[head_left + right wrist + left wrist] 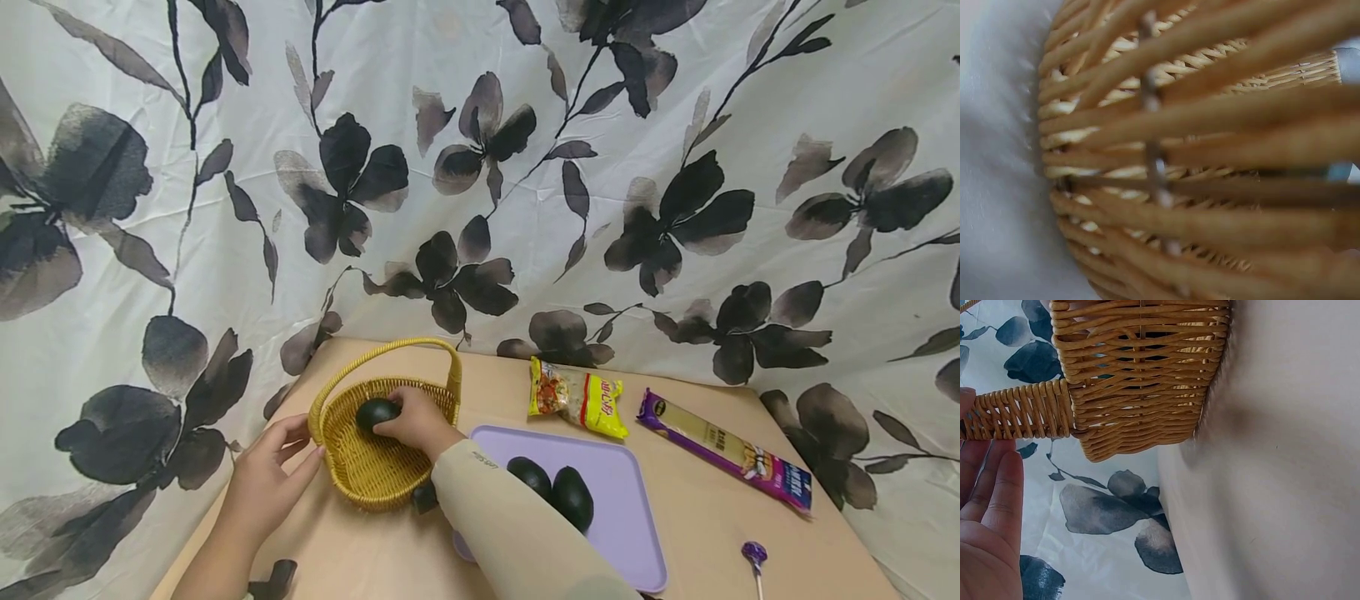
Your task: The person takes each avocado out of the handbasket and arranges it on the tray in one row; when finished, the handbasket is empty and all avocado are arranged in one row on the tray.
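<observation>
In the head view a yellow wicker basket with an arched handle stands at the left of the table. My right hand reaches over its rim and grips a dark green avocado inside it. At the basket's left side, my left hand pinches the lower part of the handle between thumb and fingers. Two more avocados lie on a lilac tray, partly behind my right sleeve. The basket's woven wall fills the right wrist view and mostly hides that hand.
Behind the tray lies a yellow food packet. A long purple noodle packet is to its right, with a purple-wrapped lollipop at the front right. A floral cloth hangs along the table's back.
</observation>
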Demonstrator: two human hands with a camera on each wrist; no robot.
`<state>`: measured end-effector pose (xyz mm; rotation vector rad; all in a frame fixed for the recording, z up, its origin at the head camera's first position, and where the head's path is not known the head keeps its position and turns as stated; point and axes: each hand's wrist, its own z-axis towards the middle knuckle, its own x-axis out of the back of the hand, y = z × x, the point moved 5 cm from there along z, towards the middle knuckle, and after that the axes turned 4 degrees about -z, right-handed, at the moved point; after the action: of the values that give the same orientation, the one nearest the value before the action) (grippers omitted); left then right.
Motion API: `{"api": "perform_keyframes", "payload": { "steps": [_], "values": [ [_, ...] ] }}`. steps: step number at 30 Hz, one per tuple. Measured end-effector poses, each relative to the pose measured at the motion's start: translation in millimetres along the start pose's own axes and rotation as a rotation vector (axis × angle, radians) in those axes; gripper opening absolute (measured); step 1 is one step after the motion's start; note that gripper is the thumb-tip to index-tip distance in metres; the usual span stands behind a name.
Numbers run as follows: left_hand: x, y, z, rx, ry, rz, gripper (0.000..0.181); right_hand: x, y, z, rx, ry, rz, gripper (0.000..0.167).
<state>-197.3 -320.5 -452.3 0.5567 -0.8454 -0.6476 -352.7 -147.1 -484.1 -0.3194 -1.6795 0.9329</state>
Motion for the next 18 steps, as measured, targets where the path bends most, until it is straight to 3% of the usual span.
{"api": "perform_keyframes", "payload": {
  "steps": [18],
  "values": [
    [1.7, 3.4, -1.7, -0.034, 0.013, -0.019, 0.050, -0.6, -5.1, -5.6, 0.077, -0.064, -0.060, 0.055]
  ]
}}
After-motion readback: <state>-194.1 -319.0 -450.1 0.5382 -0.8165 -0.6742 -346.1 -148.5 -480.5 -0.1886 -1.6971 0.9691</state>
